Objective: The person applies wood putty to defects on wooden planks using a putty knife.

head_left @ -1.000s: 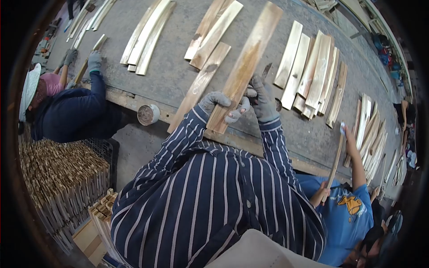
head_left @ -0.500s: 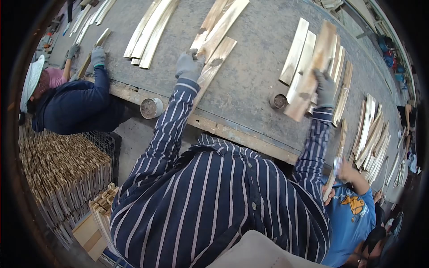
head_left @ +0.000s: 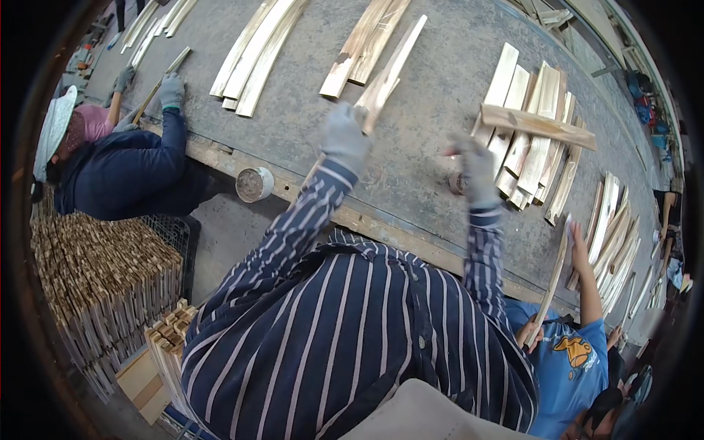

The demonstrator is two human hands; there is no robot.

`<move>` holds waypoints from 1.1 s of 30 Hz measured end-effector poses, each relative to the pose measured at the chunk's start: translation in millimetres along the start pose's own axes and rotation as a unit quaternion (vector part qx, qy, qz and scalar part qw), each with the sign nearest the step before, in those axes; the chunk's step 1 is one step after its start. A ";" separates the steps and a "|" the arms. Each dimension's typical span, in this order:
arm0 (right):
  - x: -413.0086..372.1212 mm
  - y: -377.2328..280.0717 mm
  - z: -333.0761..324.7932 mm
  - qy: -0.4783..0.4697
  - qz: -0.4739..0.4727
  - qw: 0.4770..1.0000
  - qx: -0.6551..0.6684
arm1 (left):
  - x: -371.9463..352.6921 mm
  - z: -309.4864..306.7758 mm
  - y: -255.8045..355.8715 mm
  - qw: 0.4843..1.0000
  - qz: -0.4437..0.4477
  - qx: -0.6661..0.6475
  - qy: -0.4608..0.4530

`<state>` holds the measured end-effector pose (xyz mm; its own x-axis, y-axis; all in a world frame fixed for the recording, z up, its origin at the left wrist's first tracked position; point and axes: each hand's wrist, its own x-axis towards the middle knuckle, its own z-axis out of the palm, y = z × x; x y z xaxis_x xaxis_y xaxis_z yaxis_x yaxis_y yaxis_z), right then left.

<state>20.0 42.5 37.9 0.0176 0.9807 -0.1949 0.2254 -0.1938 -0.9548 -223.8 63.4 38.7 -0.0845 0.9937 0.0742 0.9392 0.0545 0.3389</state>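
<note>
My left hand (head_left: pixel 346 138), in a grey glove, is closed round a wooden slat (head_left: pixel 392 73) that slants over the near part of the table. One end points away from me; the other passes under my forearm. My right hand (head_left: pixel 475 167), also gloved, is blurred over a small dark cup (head_left: pixel 457 183), which it partly covers. Whether its fingers hold anything cannot be made out. Right of it, a brownish slat (head_left: pixel 539 126) lies crosswise over a group of lighter slats (head_left: pixel 506 77). Two slats (head_left: pixel 367 40) lie beyond my left hand.
A tin (head_left: pixel 254 184) of brown paste stands at the table edge (head_left: pixel 389 233). More slats (head_left: pixel 257 55) lie to the left and others (head_left: pixel 609 235) to the right. Co-workers sit on both sides, one in blue (head_left: pixel 572 367). Stacked wood (head_left: pixel 110 271) stands at lower left.
My right hand has let go of the brownish slat, now across the group, and moved left to the cup. My left hand has shifted right with a slat, apart from the two others.
</note>
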 end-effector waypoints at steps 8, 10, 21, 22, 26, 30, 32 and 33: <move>-3.1 9.2 78.3 -0.085 0.152 0.951 0.255 | -61.7 5.4 16.2 0.986 0.151 -0.072 0.014; -9.1 11.9 61.3 -0.103 0.177 0.939 0.276 | -54.2 -6.5 2.3 0.953 0.159 -0.214 -0.146; -51.3 -10.9 -107.1 0.220 0.000 0.971 0.091 | 117.3 109.8 170.3 0.930 0.359 -0.077 -0.028; -54.5 -12.0 -127.5 0.260 -0.014 0.962 0.086 | 130.3 152.2 185.1 0.893 0.443 -0.073 0.025; -51.3 3.5 -204.4 0.425 -0.014 0.904 -0.050 | 136.5 167.7 233.6 0.898 0.439 -0.039 -0.002; -45.5 29.8 -274.8 0.432 0.049 0.896 -0.088 | 114.5 131.5 230.9 0.837 0.197 -0.277 -0.430; -40.3 47.9 -296.9 0.429 -0.003 0.899 -0.083 | 98.3 138.2 239.2 0.844 0.163 -0.333 -0.388; -32.4 56.4 -305.3 0.423 -0.010 0.906 -0.034 | 90.1 136.6 247.5 0.849 0.149 -0.349 -0.367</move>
<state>329.5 8.1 58.9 0.7459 0.6597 0.0920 0.2930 -0.2009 -0.9348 46.5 179.8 1.1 0.5925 0.7612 -0.2636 0.4344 -0.0264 0.9003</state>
